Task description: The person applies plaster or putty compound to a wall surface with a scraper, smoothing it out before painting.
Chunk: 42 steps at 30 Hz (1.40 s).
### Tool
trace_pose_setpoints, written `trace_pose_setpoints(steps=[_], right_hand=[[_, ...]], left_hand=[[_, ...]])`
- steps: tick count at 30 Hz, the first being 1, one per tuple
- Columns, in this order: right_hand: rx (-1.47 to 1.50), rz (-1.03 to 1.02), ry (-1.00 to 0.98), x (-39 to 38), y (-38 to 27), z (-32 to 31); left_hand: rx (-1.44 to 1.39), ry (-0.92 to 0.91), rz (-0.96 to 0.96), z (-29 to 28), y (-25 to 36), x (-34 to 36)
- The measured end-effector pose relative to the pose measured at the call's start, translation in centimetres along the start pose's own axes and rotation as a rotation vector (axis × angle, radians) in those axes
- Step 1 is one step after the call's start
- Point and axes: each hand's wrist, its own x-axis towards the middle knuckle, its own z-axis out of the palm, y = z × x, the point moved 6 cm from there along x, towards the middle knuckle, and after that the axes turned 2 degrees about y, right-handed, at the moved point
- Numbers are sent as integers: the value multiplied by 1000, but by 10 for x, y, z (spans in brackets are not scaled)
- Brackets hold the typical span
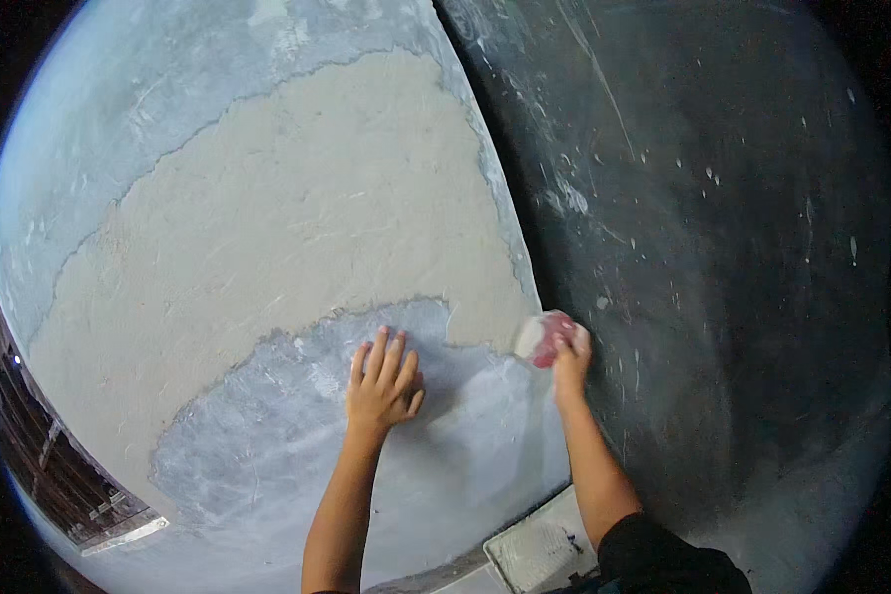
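A large curved grey panel (pixel 465 426), which looks like a vehicle's hood, carries a broad beige patch of filler (pixel 317 188) with ragged edges. On the bare grey area just below the filler rests my left hand (pixel 381 386), fingers spread, holding nothing. My right hand (pixel 570 358) grips a red-and-white pad (pixel 544 339) at the panel's right edge. The pad touches the lower right corner of the filler and is slightly blurred. Its underside is hidden against the panel.
To the right, beyond a dark gap, stretches a dark scuffed surface (pixel 723 247) with pale specks. A pale, lamp-like part (pixel 540 544) lies at the bottom, by my right forearm. At the far left is a dark slatted opening (pixel 45 455) with a bright metal edge (pixel 127 536).
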Motion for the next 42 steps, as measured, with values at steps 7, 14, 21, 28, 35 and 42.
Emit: trace_pose_setpoints(steps=[7,14,21,28,35,42], right_hand=[[-50,48,80,9,31,-7],[73,-9,-5,-7,17,16],[-13,121,201,-16,58,-37],[-196,152,170,-70,65,-65],[-317,340,76,-146,85,-125],[-629,422,6,-191,116,-187]], left_hand=[[-45,-10,-22,2,-2,3],[-13,-35,-23,-1,-2,0],[22,-38,-13,2,1,0],[28,-106,5,2,5,2],[-120,-90,53,11,35,-30],[-404,-380,33,50,129,-132]])
